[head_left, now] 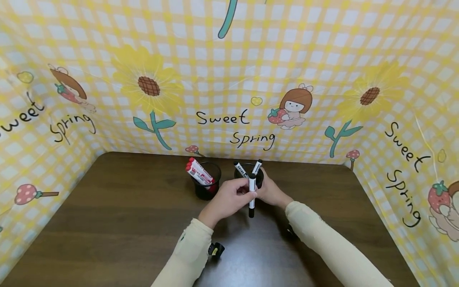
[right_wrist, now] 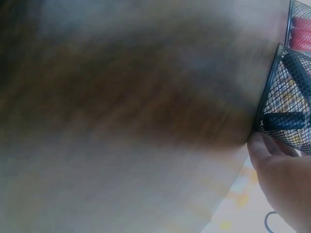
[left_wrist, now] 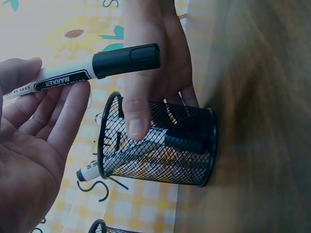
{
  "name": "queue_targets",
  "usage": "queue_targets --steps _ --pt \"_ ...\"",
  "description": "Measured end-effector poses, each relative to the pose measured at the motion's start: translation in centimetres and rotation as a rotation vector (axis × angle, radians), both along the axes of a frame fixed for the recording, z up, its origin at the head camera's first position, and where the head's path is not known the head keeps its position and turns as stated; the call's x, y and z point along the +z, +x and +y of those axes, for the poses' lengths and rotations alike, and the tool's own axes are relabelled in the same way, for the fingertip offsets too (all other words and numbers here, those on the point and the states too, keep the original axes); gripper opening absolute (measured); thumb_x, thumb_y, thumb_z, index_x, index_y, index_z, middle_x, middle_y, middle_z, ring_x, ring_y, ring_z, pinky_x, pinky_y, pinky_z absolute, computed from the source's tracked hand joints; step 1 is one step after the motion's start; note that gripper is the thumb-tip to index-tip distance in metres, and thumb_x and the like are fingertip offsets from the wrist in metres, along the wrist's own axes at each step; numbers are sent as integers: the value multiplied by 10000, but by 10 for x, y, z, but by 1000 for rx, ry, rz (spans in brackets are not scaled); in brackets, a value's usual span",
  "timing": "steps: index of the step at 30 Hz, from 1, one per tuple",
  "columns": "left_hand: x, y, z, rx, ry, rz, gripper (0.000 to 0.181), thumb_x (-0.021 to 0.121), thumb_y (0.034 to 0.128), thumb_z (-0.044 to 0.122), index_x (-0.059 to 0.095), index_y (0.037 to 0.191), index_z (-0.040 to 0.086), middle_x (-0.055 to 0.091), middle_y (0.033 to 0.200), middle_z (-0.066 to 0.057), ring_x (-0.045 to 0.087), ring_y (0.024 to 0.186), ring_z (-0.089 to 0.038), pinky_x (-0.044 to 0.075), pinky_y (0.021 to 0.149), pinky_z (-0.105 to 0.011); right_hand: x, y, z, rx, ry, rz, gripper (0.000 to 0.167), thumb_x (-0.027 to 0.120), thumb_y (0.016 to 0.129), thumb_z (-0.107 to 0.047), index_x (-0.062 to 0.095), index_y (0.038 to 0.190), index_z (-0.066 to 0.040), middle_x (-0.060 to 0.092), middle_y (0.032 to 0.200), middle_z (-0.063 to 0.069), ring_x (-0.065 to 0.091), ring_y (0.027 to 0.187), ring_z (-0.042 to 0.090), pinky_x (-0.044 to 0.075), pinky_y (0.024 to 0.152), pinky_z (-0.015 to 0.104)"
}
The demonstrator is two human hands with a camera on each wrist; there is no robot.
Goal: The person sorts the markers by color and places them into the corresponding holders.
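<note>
In the head view my left hand [head_left: 227,199] pinches a marker [head_left: 252,184] with a white barrel and black ends, between thumb and fingers. The marker stands nearly upright, in front of a black mesh pen cup [left_wrist: 160,167]. My right hand [head_left: 271,193] holds that cup from its right side; in the left wrist view the thumb lies along the mesh. Two white markers with black ends, a left one [head_left: 241,169] and a right one [head_left: 256,166], lean inside the cup. The right wrist view shows the fingers [right_wrist: 262,151] against the cup near its base rim.
Left of my hands stands a second black mesh cup [head_left: 205,194], holding several red-capped markers [head_left: 199,172] that lean left. Both cups stand on a dark wooden table [head_left: 107,215]. A yellow checked cloth [head_left: 222,87] walls the back and sides.
</note>
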State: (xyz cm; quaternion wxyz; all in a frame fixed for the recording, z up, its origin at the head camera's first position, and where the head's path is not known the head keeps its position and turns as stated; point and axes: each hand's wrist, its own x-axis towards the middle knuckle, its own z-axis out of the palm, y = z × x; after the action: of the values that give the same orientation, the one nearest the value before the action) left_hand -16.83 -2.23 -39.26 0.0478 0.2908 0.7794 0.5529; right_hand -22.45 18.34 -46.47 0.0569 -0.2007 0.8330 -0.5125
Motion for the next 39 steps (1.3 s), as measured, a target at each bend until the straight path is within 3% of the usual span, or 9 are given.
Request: queue_targets --steps 7,12,21,26,33,39 --pt "10 -6 -4 57 29 43 58 730 948 144 711 999 124 668 958 31 607 872 -141 539 785 -309 2 0 -1 11 -16 -14 725 788 848 -112 317 1392 -18 591 1204 146 550 1100 238 435 958 387" --pt "19 -12 -5 138 87 108 85 738 935 109 727 1016 85 670 964 9 615 878 -143 544 786 -316 4 -1 -4 -10 -9 -54 812 826 847 -175 305 1455 -41 520 1363 138 536 1191 224 417 1001 388" --pt "30 -28 -9 290 192 125 152 739 942 133 740 1077 63 699 990 -36 636 883 -168 533 783 -338 7 -1 -6 -29 -10 -62 948 865 815 -232 262 1509 -2 461 1436 177 505 1252 254 380 1053 445" --pt "30 -35 -5 357 142 142 133 733 950 147 734 1068 86 695 1002 -22 642 900 -160 539 788 -354 6 -1 -5 -36 -2 -62 958 871 814 -227 255 1516 -9 461 1443 184 501 1257 263 377 1054 445" --pt "17 -39 -1 449 -7 165 101 746 939 148 723 1021 94 650 996 -22 628 919 -167 539 811 -374 6 -1 -6 -40 -2 -83 946 865 818 -222 256 1508 -7 508 1396 177 534 1215 246 399 1033 418" --pt "10 -42 4 510 -71 167 127 749 936 167 733 1040 97 674 1035 -45 637 946 -203 525 827 -409 6 -1 -6 -51 -10 -87 931 848 832 -186 247 1520 -11 504 1391 154 531 1220 254 391 1040 443"
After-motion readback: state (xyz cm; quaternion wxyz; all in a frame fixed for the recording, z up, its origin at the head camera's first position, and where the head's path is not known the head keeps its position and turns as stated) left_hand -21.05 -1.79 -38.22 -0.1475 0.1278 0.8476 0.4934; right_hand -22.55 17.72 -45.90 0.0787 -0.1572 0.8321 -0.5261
